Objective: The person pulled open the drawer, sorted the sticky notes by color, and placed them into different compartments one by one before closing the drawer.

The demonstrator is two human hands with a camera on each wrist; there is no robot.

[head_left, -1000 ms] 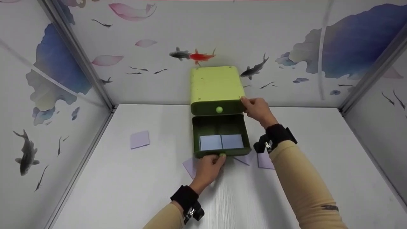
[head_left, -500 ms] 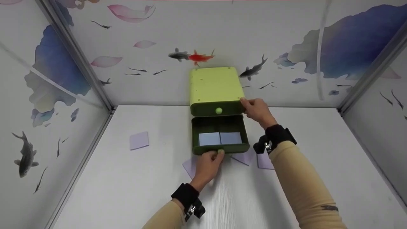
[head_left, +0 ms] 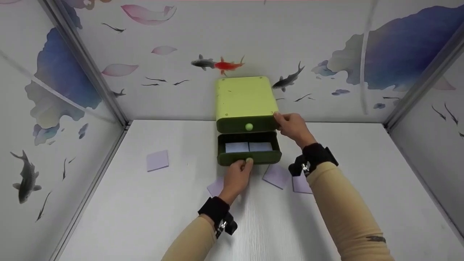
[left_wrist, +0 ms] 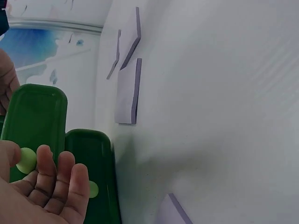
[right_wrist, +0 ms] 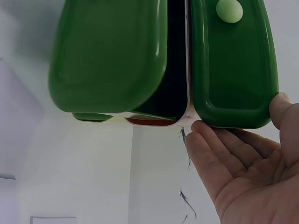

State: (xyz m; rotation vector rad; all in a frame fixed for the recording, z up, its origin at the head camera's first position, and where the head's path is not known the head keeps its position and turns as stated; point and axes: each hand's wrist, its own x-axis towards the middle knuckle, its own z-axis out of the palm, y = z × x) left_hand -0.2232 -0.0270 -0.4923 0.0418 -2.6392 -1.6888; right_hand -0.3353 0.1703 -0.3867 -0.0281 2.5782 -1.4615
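Drawer (head_left: 262, 157) farther in, against left hand (head_left: 236, 179)

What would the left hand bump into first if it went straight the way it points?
Probably the open drawer's front, just behind the knob that the left hand pinches. How small the gap is, I can't tell.

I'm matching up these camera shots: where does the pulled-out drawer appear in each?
Head: pulled-out drawer, just below centre.
Left wrist: its front, left side, partly behind the left hand.
Right wrist: its front, upper left.
Shared landmark: the right hand, in every view (left wrist: left edge).
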